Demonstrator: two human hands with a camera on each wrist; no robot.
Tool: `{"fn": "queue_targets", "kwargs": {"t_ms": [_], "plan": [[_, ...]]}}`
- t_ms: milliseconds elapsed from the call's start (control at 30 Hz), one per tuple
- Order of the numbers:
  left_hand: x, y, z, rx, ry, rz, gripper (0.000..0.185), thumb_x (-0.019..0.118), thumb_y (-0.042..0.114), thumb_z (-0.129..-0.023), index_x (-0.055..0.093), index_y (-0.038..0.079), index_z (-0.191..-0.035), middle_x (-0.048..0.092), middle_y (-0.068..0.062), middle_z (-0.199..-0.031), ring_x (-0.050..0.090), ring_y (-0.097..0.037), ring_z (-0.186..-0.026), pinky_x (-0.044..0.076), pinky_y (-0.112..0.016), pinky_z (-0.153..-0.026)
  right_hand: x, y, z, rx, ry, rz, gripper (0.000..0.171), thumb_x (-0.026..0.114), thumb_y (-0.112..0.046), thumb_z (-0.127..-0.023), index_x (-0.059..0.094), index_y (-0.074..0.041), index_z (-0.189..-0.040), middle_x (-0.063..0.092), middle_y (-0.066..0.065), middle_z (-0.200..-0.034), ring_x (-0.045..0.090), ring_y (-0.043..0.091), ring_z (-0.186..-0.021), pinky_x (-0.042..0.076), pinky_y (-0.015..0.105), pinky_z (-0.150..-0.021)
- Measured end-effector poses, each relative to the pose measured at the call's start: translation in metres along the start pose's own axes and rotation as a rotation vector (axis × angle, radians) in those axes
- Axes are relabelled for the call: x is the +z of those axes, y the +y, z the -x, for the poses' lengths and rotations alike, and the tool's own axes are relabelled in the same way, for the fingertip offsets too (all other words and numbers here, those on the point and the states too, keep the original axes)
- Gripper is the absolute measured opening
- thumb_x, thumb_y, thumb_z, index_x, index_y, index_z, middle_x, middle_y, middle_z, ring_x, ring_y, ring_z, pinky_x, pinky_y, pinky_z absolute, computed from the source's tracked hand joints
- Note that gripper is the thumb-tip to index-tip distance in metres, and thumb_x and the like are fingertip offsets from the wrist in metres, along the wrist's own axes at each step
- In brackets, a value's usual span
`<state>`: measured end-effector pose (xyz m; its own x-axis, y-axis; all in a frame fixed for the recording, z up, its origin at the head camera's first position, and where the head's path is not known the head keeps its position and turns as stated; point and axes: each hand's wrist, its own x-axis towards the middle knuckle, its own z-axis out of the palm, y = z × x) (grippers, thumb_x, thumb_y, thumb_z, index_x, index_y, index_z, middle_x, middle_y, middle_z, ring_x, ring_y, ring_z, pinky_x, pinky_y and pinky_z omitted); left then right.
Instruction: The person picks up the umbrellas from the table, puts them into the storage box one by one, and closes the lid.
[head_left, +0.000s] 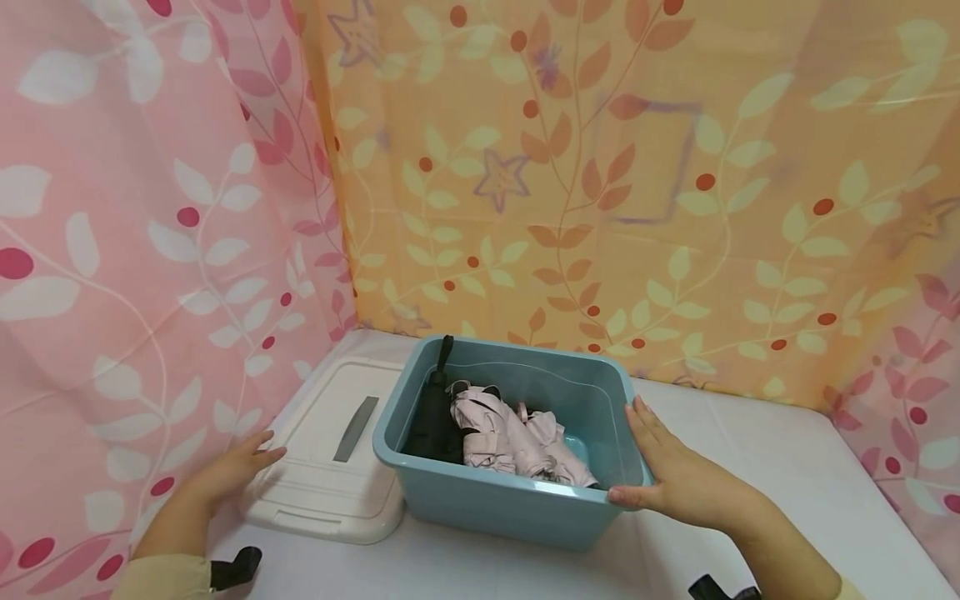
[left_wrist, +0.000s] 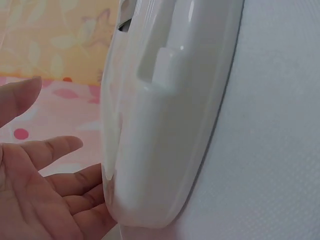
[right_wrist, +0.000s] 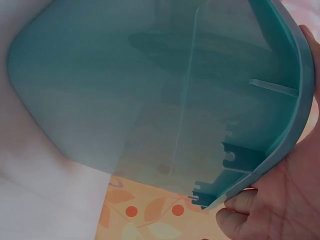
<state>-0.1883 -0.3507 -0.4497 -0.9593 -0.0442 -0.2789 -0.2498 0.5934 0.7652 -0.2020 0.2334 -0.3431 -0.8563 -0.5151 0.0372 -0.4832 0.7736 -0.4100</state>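
Observation:
A blue storage bin stands on the white table. Inside lie a black folding umbrella with a wrist strap and pale pink folded fabric bundles that look like folded umbrellas. My right hand holds the bin's right front corner, thumb over the front rim and fingers along the side rim. To the bin's left, a white lid with a grey handle lies flat. My left hand is at the lid's left edge, fingers spread. In the left wrist view some fingertips reach behind the lid's edge, partly hidden.
White cloth covers the table. A pink leaf-patterned curtain hangs along the left and a yellow one behind the bin. Black straps show at both wrists.

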Motion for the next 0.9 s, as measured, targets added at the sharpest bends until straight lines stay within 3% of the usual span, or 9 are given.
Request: {"fn": "queue_targets", "kwargs": {"t_ms": [233, 367, 467, 567, 667, 800, 900], "plan": [[-0.002, -0.001, 0.004, -0.045, 0.000, 0.134, 0.067, 0.037, 0.033, -0.098, 0.004, -0.002, -0.144, -0.003, -0.036, -0.142, -0.001, -0.053, -0.129, 0.011, -0.066, -0.099, 0.000, 0.001, 0.000, -0.002, 0.001, 0.010, 0.112, 0.061, -0.064, -0.073, 0.007, 0.000, -0.146, 0.000, 0.018, -0.152, 0.005, 0.037, -0.137, 0.020, 0.060, -0.101], [-0.001, -0.001, 0.007, -0.053, -0.015, 0.209, 0.066, 0.036, 0.029, -0.098, -0.001, 0.003, -0.145, 0.001, -0.037, -0.142, 0.001, -0.053, -0.129, 0.016, -0.066, -0.098, 0.000, 0.001, 0.000, -0.006, 0.003, 0.015, 0.111, 0.061, -0.064, -0.073, 0.007, 0.001, -0.146, 0.001, 0.019, -0.152, 0.007, 0.039, -0.137, 0.020, 0.060, -0.100], [-0.002, -0.001, 0.010, -0.022, -0.004, 0.194, 0.064, 0.037, 0.020, -0.098, -0.001, 0.001, -0.145, 0.009, -0.037, -0.141, 0.007, -0.053, -0.129, 0.019, -0.064, -0.098, 0.000, 0.002, 0.001, -0.010, 0.005, 0.010, 0.111, 0.061, -0.063, -0.073, 0.007, 0.001, -0.145, 0.001, 0.019, -0.152, 0.007, 0.040, -0.136, 0.020, 0.060, -0.100], [-0.004, -0.001, 0.013, 0.020, 0.058, 0.117, 0.062, 0.041, 0.011, -0.095, 0.006, -0.005, -0.143, 0.018, -0.036, -0.140, 0.016, -0.051, -0.129, 0.024, -0.060, -0.098, 0.000, 0.002, 0.001, -0.011, 0.006, 0.008, 0.111, 0.062, -0.062, -0.074, 0.007, 0.002, -0.145, 0.001, 0.020, -0.152, 0.008, 0.040, -0.136, 0.021, 0.060, -0.100], [-0.009, -0.002, 0.015, 0.058, 0.127, 0.037, 0.060, 0.047, 0.006, -0.092, 0.016, -0.012, -0.139, 0.030, -0.036, -0.135, 0.030, -0.048, -0.125, 0.041, -0.041, -0.093, -0.001, 0.001, 0.001, -0.010, 0.006, -0.001, 0.110, 0.062, -0.061, -0.074, 0.007, 0.002, -0.145, 0.000, 0.020, -0.151, 0.008, 0.041, -0.136, 0.020, 0.061, -0.100], [-0.013, -0.003, 0.019, 0.045, 0.170, 0.048, 0.061, 0.056, 0.010, -0.089, 0.025, -0.013, -0.137, 0.040, -0.036, -0.129, 0.053, -0.028, -0.104, 0.046, -0.021, -0.071, 0.000, 0.002, 0.002, -0.008, 0.003, -0.012, 0.110, 0.062, -0.061, -0.074, 0.007, 0.001, -0.145, 0.000, 0.020, -0.151, 0.008, 0.041, -0.136, 0.020, 0.061, -0.099], [-0.014, 0.004, 0.025, 0.023, 0.169, 0.183, 0.066, 0.059, 0.016, -0.089, 0.023, -0.008, -0.140, 0.039, -0.035, -0.130, 0.056, -0.011, -0.089, 0.050, -0.026, -0.069, 0.000, 0.002, 0.003, -0.005, -0.003, -0.020, 0.110, 0.062, -0.061, -0.074, 0.006, 0.001, -0.146, 0.000, 0.020, -0.151, 0.008, 0.042, -0.136, 0.020, 0.062, -0.099]]}}
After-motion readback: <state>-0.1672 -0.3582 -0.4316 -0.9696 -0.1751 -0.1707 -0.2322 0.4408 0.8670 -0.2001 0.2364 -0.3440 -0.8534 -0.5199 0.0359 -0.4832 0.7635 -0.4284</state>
